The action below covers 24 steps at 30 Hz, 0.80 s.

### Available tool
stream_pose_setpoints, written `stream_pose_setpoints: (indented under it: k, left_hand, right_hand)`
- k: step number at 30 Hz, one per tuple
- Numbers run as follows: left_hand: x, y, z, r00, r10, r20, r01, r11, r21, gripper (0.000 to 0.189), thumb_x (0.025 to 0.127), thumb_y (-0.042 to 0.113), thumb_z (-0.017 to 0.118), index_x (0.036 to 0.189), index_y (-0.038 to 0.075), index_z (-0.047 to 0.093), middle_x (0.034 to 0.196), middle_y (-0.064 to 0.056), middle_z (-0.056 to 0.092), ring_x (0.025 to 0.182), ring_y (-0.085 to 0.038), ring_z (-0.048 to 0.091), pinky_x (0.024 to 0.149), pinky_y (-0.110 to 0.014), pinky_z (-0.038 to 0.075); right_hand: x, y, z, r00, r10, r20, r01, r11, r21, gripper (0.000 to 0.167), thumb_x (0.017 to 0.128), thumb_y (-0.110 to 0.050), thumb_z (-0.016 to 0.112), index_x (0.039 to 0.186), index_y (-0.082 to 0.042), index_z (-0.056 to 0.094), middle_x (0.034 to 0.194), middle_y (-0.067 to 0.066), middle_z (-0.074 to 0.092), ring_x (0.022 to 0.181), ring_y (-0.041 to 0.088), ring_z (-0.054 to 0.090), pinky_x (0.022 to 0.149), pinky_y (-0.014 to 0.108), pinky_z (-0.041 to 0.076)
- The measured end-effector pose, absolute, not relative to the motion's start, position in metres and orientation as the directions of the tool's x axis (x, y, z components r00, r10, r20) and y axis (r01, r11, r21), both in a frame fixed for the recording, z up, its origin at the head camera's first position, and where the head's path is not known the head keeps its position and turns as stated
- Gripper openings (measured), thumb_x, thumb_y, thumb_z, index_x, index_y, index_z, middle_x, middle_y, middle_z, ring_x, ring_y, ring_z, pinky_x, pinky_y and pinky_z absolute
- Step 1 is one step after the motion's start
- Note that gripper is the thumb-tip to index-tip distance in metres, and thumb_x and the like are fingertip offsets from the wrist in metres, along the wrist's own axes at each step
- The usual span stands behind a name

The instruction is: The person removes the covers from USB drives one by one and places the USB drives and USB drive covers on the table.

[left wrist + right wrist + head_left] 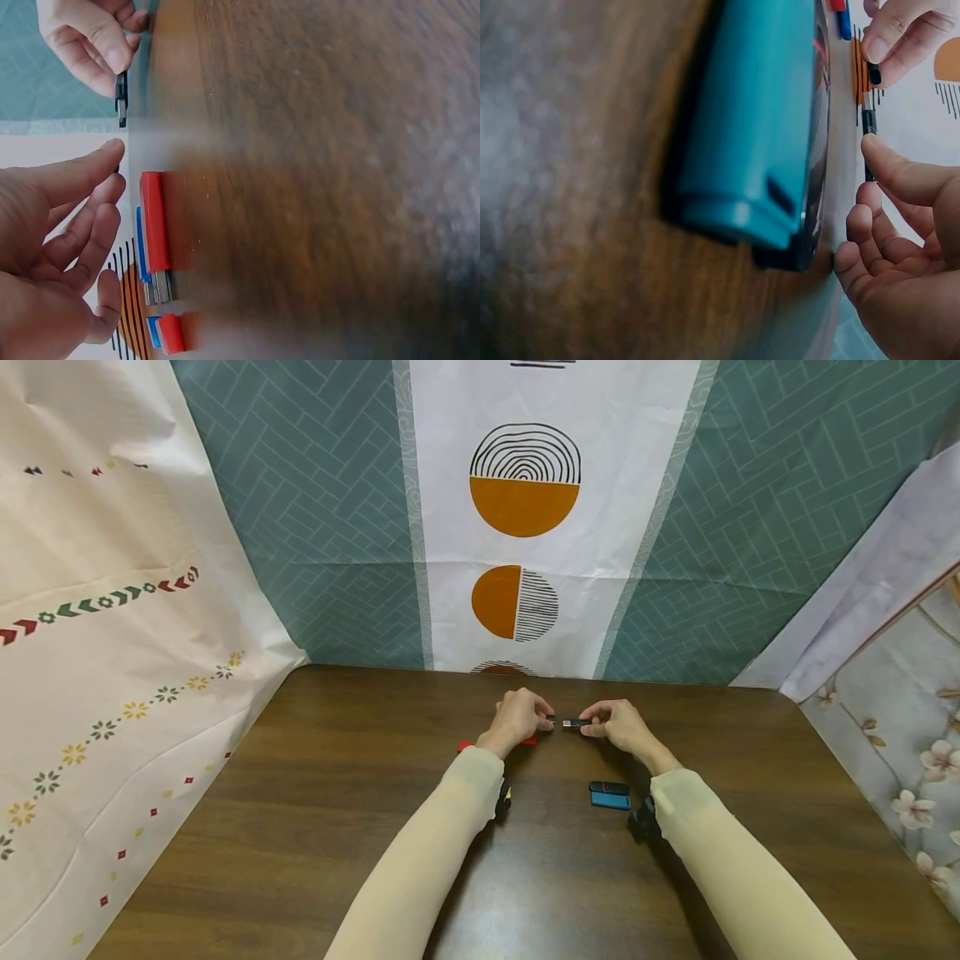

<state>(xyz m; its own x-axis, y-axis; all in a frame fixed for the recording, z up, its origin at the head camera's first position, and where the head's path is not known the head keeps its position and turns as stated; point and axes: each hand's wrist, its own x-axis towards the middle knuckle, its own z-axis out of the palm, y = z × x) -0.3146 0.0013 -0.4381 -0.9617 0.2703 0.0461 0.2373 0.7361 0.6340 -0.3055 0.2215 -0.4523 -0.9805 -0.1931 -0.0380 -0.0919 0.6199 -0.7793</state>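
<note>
Between thumb and fingers, my right hand pinches a black USB flash drive, its metal plug pointing left. My left hand pinches a small black cap; its open end faces the plug. A small gap separates cap and plug in the head view. Beside the left hand lies a red flash drive with bare metal plug, a blue one behind it. A red cap and a blue cap sit just past their plugs. The left fingers mostly cover the black cap in the left wrist view.
Nearer me, by the right wrist, a blue flash drive lies alongside a black one. Everything rests on a brown wooden table. Patterned cloth hangs along the table's back edge.
</note>
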Motion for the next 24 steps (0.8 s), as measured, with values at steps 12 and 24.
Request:
stream_pose_setpoints:
  k: [12, 24]
  left_hand:
    - [-0.319, 0.005, -0.442, -0.960, 0.280, 0.008, 0.231, 0.777, 0.585, 0.017, 0.088, 0.023, 0.085, 0.104, 0.017, 0.084, 0.094, 0.007, 0.076, 0.103, -0.019, 0.064, 0.104, -0.051, 0.036]
    - [-0.321, 0.009, -0.438, -0.959, 0.282, -0.039, 0.222, 0.828, 0.515, 0.016, 0.087, 0.026, 0.086, 0.101, 0.021, 0.084, 0.107, 0.007, 0.078, 0.114, -0.020, 0.063, 0.100, -0.049, 0.032]
  right_hand:
    - [-0.305, 0.214, -0.453, -0.976, -0.216, -0.001, -0.145, 0.657, -0.740, 0.017, 0.091, -0.003, 0.079, 0.105, 0.005, 0.074, 0.078, 0.002, 0.058, 0.072, 0.018, 0.050, 0.069, 0.034, 0.041]
    - [-0.306, 0.209, -0.454, -0.975, -0.224, -0.001, -0.154, 0.673, -0.723, 0.016, 0.091, -0.002, 0.078, 0.105, 0.004, 0.073, 0.078, 0.005, 0.058, 0.071, 0.019, 0.049, 0.067, 0.034, 0.041]
